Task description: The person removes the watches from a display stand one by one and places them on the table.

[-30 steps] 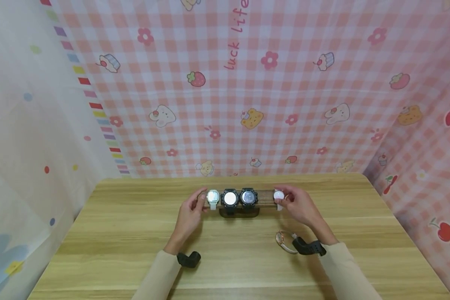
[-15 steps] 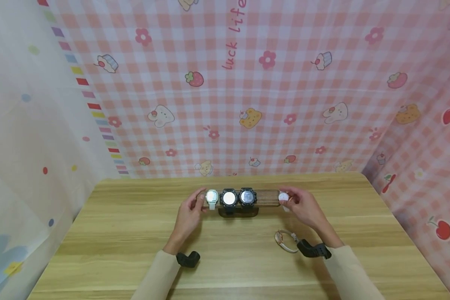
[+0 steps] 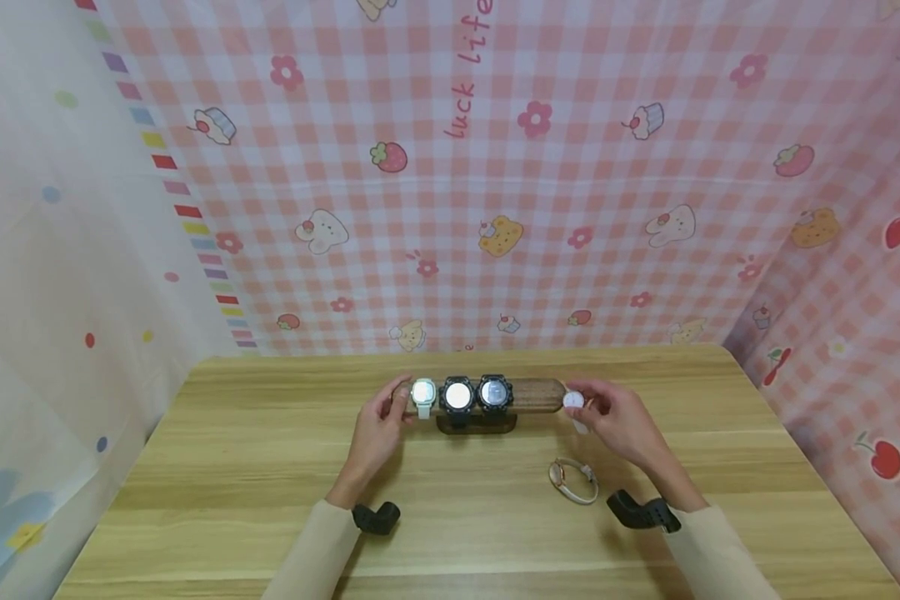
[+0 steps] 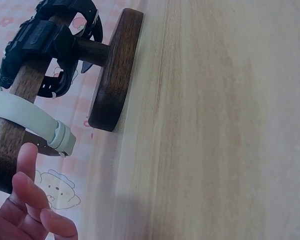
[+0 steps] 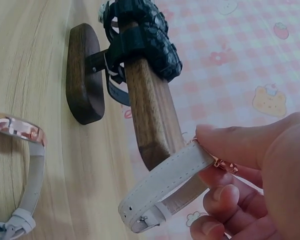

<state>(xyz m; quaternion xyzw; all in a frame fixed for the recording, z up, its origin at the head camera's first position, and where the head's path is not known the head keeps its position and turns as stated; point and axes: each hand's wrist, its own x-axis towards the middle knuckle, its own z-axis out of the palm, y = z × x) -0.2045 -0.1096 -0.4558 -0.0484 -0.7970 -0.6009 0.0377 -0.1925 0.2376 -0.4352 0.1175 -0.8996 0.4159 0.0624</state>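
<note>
A dark wooden watch stand (image 3: 537, 396) has a horizontal bar on a low base (image 4: 117, 75). My left hand (image 3: 378, 429) holds the bar's left end, beside a watch with a pale green strap (image 3: 423, 392). Two chunky black watches (image 3: 459, 396) sit side by side near the bar's middle. With thumb and fingers, my right hand (image 3: 622, 421) pinches a white-strapped watch (image 3: 573, 400) at the bar's right end. In the right wrist view its buckled strap loop (image 5: 162, 180) is by the bar's tip; whether they touch I cannot tell.
Another watch with a white strap and rose-gold case (image 3: 572, 481) lies on the wooden table (image 3: 480, 517), in front of the stand's right side. Behind the table hangs a pink checked cloth (image 3: 450, 208). Each wrist wears a black camera (image 3: 377, 518).
My right hand has drawn the white-strapped watch rightward along the bar to its right end, exposing more bare wood. My left hand keeps its hold on the other end.
</note>
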